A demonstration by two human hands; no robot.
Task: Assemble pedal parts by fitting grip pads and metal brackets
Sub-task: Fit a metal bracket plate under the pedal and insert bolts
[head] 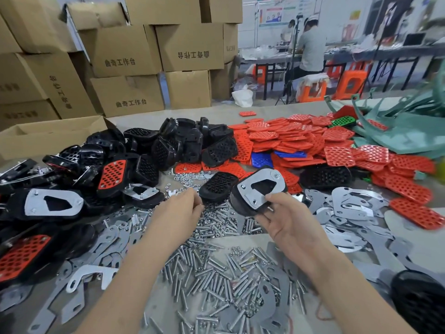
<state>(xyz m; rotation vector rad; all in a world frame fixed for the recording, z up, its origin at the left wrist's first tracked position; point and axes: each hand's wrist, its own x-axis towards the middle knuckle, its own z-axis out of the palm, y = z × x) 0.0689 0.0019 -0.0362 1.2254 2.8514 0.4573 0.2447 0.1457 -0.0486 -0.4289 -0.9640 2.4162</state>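
Loose bolts (216, 273) nearest, right hand (286, 220) gripping black pedal (257, 191)

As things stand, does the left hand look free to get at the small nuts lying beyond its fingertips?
Probably yes. The left hand holds no large part and its fingertips sit right at the loose nuts, with nothing over them. The right hand is occupied gripping the pedal with bracket, off to the side.

A factory assembly workshop: stacked cardboard cartons (125, 54), heaps of red grip pads (301, 138) and loose bolts (216, 273).
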